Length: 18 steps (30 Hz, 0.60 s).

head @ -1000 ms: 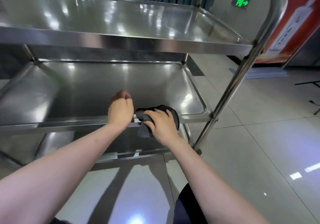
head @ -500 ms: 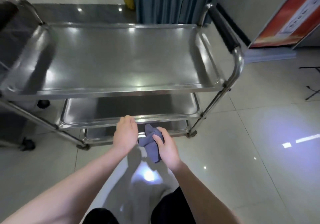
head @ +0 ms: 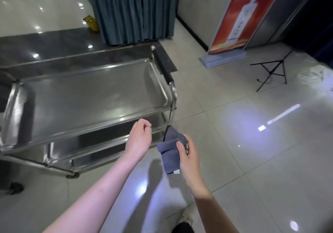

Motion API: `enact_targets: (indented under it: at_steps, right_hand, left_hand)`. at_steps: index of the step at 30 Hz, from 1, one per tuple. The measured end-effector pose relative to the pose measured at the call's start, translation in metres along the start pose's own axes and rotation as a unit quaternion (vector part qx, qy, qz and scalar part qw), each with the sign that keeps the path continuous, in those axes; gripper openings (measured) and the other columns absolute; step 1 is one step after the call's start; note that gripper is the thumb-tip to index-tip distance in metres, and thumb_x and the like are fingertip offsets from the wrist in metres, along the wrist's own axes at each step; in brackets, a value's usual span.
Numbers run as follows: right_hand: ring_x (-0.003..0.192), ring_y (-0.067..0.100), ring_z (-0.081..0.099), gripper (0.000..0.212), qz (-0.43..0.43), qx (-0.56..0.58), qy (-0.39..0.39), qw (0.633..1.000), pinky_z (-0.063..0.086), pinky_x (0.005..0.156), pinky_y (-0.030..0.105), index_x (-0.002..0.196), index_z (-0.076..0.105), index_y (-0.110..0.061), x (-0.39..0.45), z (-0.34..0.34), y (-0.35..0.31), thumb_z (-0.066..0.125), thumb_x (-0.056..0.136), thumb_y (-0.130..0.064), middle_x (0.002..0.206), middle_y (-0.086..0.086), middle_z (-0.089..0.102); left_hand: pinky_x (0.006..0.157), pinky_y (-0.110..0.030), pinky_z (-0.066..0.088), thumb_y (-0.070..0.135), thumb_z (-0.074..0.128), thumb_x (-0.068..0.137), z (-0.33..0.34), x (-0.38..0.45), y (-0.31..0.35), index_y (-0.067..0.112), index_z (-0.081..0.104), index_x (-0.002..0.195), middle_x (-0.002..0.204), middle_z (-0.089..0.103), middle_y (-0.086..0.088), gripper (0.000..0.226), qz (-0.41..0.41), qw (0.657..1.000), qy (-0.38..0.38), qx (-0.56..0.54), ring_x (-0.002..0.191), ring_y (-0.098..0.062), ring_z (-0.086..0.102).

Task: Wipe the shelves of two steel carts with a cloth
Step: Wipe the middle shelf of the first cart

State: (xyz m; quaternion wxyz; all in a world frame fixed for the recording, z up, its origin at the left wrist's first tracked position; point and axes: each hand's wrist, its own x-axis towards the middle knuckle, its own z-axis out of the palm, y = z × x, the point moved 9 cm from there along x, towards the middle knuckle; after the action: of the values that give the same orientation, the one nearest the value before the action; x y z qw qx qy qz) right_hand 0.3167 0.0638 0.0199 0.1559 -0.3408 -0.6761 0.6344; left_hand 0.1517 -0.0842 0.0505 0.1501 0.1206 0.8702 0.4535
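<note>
Grey cloth [head: 170, 151], soft, light and floppy, is pinched mid-fold by right hand [head: 187, 158] at centre frame; left hand [head: 139, 139] loosely curled, empty, near steel cart [head: 86, 95].

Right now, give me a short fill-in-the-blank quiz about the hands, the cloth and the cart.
1. The grey cloth is held in the ____ hand.
2. The left hand holds ____.
3. The steel cart has a ____ grip on its handle.
4. The cloth is ____ the cart's shelves, not on them.

Missing words: right; nothing; black; off
</note>
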Motion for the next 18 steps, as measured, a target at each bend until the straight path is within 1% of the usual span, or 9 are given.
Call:
enact_targets:
  at_steps: [4, 5, 7, 8, 12, 13, 15, 16, 18]
  right_hand:
    - [0.117, 0.001, 0.063, 0.029, -0.026, 0.029, 0.053, 0.998, 0.051, 0.098, 0.029, 0.123, 0.059, -0.044, 0.026, -0.083, -0.034, 0.057, 0.108, -0.019, 0.116, -0.027, 0.068]
    - [0.115, -0.003, 0.063, 0.029, -0.031, 0.034, 0.056, 0.997, 0.051, 0.096, 0.025, 0.123, 0.058, -0.044, 0.034, -0.103, -0.042, 0.057, 0.108, -0.019, 0.116, -0.027, 0.068]
    - [0.108, -0.012, 0.061, 0.028, -0.042, 0.04, 0.053, 0.997, 0.049, 0.085, 0.012, 0.122, 0.057, -0.041, 0.051, -0.139, -0.058, 0.056, 0.108, -0.017, 0.118, -0.022, 0.067]
    - [0.106, -0.013, 0.061, 0.027, -0.044, 0.042, 0.052, 0.997, 0.048, 0.081, 0.009, 0.121, 0.057, -0.04, 0.062, -0.156, -0.063, 0.056, 0.107, -0.016, 0.12, -0.02, 0.066]
    - [0.108, -0.011, 0.06, 0.029, -0.051, 0.04, 0.054, 0.996, 0.049, 0.082, 0.009, 0.12, 0.057, -0.043, 0.108, -0.217, -0.084, 0.059, 0.105, -0.018, 0.123, -0.019, 0.064]
    - [0.107, -0.013, 0.059, 0.027, -0.043, 0.041, 0.056, 0.997, 0.048, 0.08, 0.009, 0.118, 0.057, -0.043, 0.121, -0.229, -0.087, 0.059, 0.105, -0.02, 0.123, -0.019, 0.064]
    - [0.103, -0.014, 0.059, 0.021, -0.033, 0.043, 0.06, 0.997, 0.047, 0.077, 0.009, 0.117, 0.058, -0.04, 0.147, -0.248, -0.093, 0.058, 0.106, -0.023, 0.121, -0.017, 0.065]
    - [0.103, -0.012, 0.06, 0.018, -0.031, 0.042, 0.062, 0.997, 0.046, 0.075, 0.01, 0.119, 0.06, -0.038, 0.162, -0.255, -0.096, 0.058, 0.106, -0.025, 0.12, -0.015, 0.066]
    - [0.107, -0.003, 0.063, 0.017, -0.033, 0.048, 0.067, 0.996, 0.048, 0.077, 0.017, 0.12, 0.061, -0.034, 0.195, -0.265, -0.105, 0.057, 0.106, -0.025, 0.119, -0.012, 0.068]
  left_hand:
    - [0.08, -0.032, 0.042, 0.016, 0.049, 0.095, 0.053, 0.001, 0.067, 0.024, 0.059, 0.093, 0.097, 0.063, 0.005, 0.013, 0.018, 0.999, 0.009, -0.035, 0.092, -0.017, 0.057]
    - [0.078, -0.031, 0.041, 0.017, 0.05, 0.095, 0.067, 0.001, 0.082, 0.024, 0.059, 0.092, 0.096, 0.064, 0.004, 0.012, 0.019, 0.999, 0.009, -0.038, 0.09, -0.017, 0.058]
    - [0.075, -0.03, 0.041, 0.017, 0.052, 0.095, 0.097, 0.003, 0.112, 0.025, 0.059, 0.09, 0.095, 0.064, 0.003, 0.011, 0.027, 0.998, 0.009, -0.049, 0.088, -0.016, 0.059]
    - [0.073, -0.029, 0.042, 0.017, 0.053, 0.096, 0.111, 0.004, 0.126, 0.025, 0.059, 0.091, 0.095, 0.064, 0.002, 0.011, 0.029, 0.998, 0.009, -0.054, 0.087, -0.016, 0.059]
    - [0.058, -0.019, 0.047, 0.017, 0.052, 0.098, 0.158, 0.014, 0.168, 0.026, 0.058, 0.092, 0.1, 0.061, 0.001, 0.012, 0.018, 0.997, 0.018, -0.07, 0.086, -0.018, 0.061]
    - [0.059, -0.02, 0.048, 0.017, 0.053, 0.098, 0.166, 0.019, 0.177, 0.026, 0.058, 0.092, 0.1, 0.061, 0.001, 0.013, 0.019, 0.997, 0.021, -0.069, 0.085, -0.019, 0.061]
    - [0.069, -0.029, 0.052, 0.015, 0.054, 0.098, 0.177, 0.034, 0.194, 0.027, 0.058, 0.092, 0.099, 0.061, 0.002, 0.014, 0.033, 0.997, 0.027, -0.066, 0.086, -0.019, 0.061]
    - [0.073, -0.033, 0.053, 0.015, 0.054, 0.097, 0.181, 0.044, 0.202, 0.027, 0.058, 0.092, 0.099, 0.06, 0.002, 0.014, 0.042, 0.997, 0.031, -0.064, 0.087, -0.018, 0.061]
    - [0.079, -0.031, 0.052, 0.014, 0.054, 0.097, 0.186, 0.067, 0.219, 0.027, 0.058, 0.096, 0.102, 0.06, 0.004, 0.014, 0.055, 0.996, 0.039, -0.058, 0.09, -0.013, 0.06]
